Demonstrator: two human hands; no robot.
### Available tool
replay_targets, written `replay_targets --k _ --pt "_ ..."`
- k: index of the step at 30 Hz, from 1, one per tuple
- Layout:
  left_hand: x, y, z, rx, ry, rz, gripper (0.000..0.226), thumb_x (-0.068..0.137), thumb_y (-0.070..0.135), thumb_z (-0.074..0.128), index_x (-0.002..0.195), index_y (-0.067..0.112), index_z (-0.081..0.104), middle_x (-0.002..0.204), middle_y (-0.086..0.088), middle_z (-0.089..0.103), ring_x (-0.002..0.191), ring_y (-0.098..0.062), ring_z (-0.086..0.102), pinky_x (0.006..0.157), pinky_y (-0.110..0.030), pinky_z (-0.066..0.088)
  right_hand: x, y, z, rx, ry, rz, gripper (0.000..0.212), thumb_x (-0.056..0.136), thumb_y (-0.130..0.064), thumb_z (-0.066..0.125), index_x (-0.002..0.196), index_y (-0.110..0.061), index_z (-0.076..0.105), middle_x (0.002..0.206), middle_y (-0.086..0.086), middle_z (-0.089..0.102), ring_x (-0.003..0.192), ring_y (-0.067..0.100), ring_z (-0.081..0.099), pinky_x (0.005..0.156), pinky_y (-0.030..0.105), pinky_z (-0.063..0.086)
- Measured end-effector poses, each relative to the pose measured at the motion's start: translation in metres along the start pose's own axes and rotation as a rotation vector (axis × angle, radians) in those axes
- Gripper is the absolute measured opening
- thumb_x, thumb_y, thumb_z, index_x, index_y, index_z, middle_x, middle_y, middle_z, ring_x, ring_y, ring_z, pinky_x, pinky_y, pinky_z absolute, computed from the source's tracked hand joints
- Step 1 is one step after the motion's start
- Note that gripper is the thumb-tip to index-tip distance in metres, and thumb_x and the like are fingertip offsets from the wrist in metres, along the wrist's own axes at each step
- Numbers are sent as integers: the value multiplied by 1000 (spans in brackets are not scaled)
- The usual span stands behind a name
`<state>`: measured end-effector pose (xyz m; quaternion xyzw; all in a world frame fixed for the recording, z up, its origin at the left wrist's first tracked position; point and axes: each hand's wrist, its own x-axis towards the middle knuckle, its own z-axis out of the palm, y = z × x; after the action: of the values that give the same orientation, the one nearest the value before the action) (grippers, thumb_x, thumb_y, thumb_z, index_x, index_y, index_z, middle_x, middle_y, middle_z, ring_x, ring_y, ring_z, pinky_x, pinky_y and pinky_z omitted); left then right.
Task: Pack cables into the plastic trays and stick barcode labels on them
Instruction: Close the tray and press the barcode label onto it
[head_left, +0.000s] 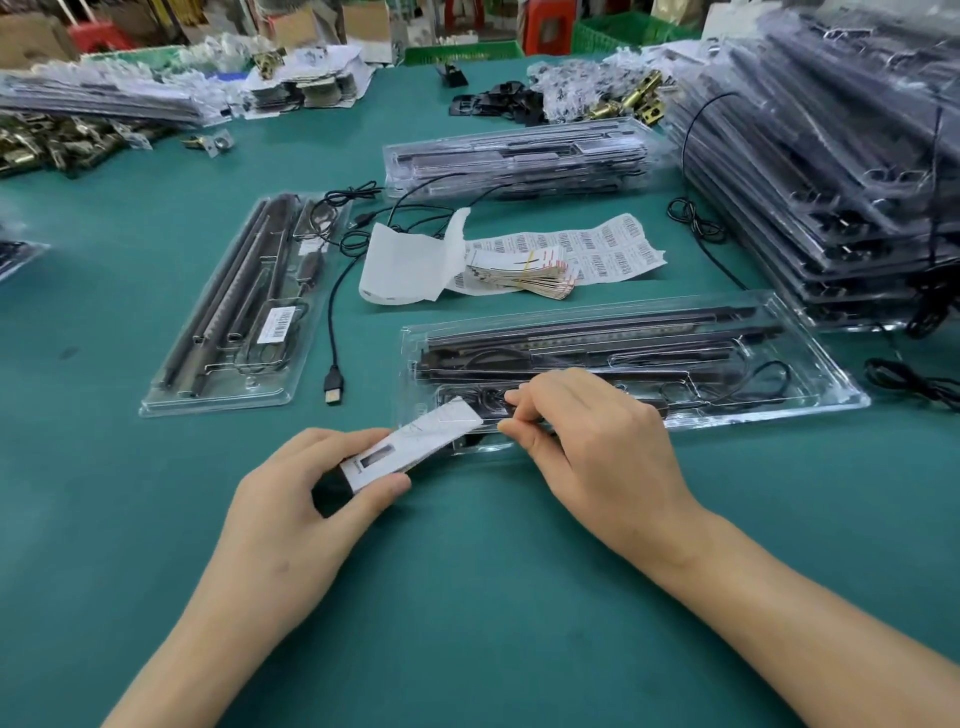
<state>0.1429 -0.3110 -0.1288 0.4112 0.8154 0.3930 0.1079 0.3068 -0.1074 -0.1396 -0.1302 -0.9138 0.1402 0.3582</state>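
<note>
A clear plastic tray (810, 332) with black rods and a coiled cable lies on the green table in front of me. My left hand (291, 499) grips a small white and black box (410, 447) at the tray's near left corner. My right hand (587, 441) pinches something thin at the tray's front edge, beside the box; what it pinches is too small to tell. A sheet of barcode labels (597, 249) lies behind the tray. A loose black USB cable (332, 332) runs between this tray and a second tray (228, 312) at the left that carries a barcode label.
Tall stacks of filled trays (831, 156) stand at the right, and a smaller stack (519, 156) sits at the back centre. A bundle of cards (524, 275) and white backing paper (405, 265) lie by the labels. Brass parts and bagged items crowd the far edge.
</note>
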Motion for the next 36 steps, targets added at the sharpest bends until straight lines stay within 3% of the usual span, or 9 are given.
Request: replay_targets --k 12,17,21,25,28,29,31,34,36 --pt "1 -1 -11 -110 -149 -39 35 78 42 72 113 42 75 112 18 71 104 -4 66 90 -13 45 -1 1 2 13 14 6 24 100 -31 57 84 -14 61 87 -3 66 87 23 69 56 40 53" --pt "-3 9 6 -147 -12 -68 36 73 40 77 109 40 75 107 28 72 98 7 64 85 -3 43 -1 1 1 15 0 22 23 100 -31 57 85 -14 61 86 -4 65 87 23 69 57 40 53" --pt "-8 13 16 -120 65 -55 33 76 30 84 104 43 75 103 27 71 98 5 64 80 0 39 -1 1 1 36 -29 45 22 100 -30 59 85 -15 60 86 -4 65 89 23 69 58 40 53" --pt "-6 13 14 -83 39 -42 32 71 41 82 103 44 76 105 19 65 101 -1 61 81 -1 37 2 -4 -9 57 -102 109 18 96 -28 67 86 -14 64 91 -4 67 95 22 68 66 41 55" --pt "-5 13 10 -94 -1 -28 33 68 46 79 101 44 77 102 17 65 98 -3 62 80 -1 37 -1 -15 -27 70 -155 135 14 93 -32 72 94 -19 66 106 -9 67 106 12 62 87 31 52" --pt "-5 13 9 -93 -7 -20 33 68 47 78 100 44 77 101 16 65 97 -4 62 80 -1 37 -6 -21 -34 89 -138 182 13 94 -36 70 95 -23 66 106 -13 65 105 9 61 89 23 49" --pt "-6 13 8 -95 -18 -13 33 68 47 78 101 43 77 100 14 66 95 -6 62 79 -1 37 -23 -39 -45 258 -140 493 15 94 -47 62 89 -33 64 92 -14 67 82 9 66 69 13 46" --pt "-7 15 7 -135 -42 -15 32 68 50 76 99 43 78 96 12 66 91 -8 63 79 -3 38 -35 -73 -40 795 -389 1121 21 97 -50 58 96 -29 63 82 -3 75 44 22 64 39 24 42" --pt "-8 16 7 -140 -68 6 32 67 52 75 99 47 78 95 14 66 89 -9 63 86 -13 42 -26 -86 -30 977 -327 1270 21 99 -43 60 101 -23 63 83 1 75 43 29 64 37 27 46"
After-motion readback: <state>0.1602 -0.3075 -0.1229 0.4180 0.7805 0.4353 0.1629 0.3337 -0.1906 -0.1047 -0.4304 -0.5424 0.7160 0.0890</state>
